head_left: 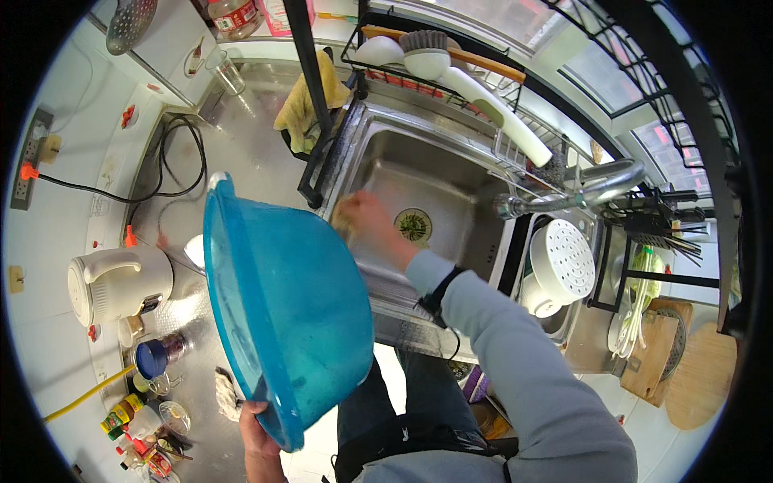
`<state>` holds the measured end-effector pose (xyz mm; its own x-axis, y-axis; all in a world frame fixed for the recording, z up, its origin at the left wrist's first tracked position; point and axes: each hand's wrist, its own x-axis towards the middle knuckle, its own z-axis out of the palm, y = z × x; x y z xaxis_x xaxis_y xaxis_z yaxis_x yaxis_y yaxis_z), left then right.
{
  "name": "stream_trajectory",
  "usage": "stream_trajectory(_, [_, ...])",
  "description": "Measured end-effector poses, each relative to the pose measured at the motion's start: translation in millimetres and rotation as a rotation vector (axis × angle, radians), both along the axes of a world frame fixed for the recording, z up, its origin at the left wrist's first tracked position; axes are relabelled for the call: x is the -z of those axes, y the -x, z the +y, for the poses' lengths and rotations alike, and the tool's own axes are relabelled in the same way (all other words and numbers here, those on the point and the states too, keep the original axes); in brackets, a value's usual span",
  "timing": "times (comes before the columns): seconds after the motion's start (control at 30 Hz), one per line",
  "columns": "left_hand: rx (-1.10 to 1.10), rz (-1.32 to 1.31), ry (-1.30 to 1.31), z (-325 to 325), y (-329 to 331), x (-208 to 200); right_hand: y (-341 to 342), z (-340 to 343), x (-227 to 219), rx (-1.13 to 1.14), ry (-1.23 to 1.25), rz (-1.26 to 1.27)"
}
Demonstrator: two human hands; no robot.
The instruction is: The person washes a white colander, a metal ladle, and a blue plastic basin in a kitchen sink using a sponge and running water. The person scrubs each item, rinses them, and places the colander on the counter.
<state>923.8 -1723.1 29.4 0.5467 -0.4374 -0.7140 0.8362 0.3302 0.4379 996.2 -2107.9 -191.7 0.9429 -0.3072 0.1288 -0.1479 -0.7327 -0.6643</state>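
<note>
Head view: left hand [259, 439] grips the rim of the blue plastic basin [282, 314], tilted above the worktop [241, 137] beside the sink [451, 193]. Right hand [366, 217] closed on a sponge [345, 219]. Basin probably light, stiff, wet-slick; rim the best hold.

White kettle [113, 283], dish brush [451, 68]

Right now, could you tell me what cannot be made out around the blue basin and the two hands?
Head view only:
- Right hand: motion-blurred over the sink; whether its fingers hold something yellowish cannot be told.
- Left hand: grips the blue basin rim; partly cut off by the lower edge.
- Counter beneath the basin: hidden by it.
- Bottles at lower left: too small and bent by the fisheye rim.
</note>
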Motion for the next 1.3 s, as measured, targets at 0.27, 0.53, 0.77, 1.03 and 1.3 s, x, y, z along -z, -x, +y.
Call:
stream_trajectory(0.27, [-0.050,-0.044,-0.236,14.7,-16.0,-1.4,43.8,76.6,-31.5,-0.101,-0.140,0.193])
stream_trajectory(0.53, [0.003,-0.011,-0.002,6.5,-34.1,-2.4,120.9,45.0,-45.0,-0.230,-0.122,0.257])
stream_trajectory(0.77, [-0.016,0.091,-0.087,-47.1,-9.4,-17.0,264.9,-21.1,-63.2,-0.049,-0.004,0.395])
stream_trajectory(1.03, [0.089,0.145,-0.114,-47.8,9.7,7.6,246.6,-112.7,-29.1,-0.002,0.556,0.519])
stream_trajectory(1.3, [0.143,0.114,-0.067,-71.2,30.2,17.9,228.2,-194.0,-46.0,0.385,0.499,0.402])
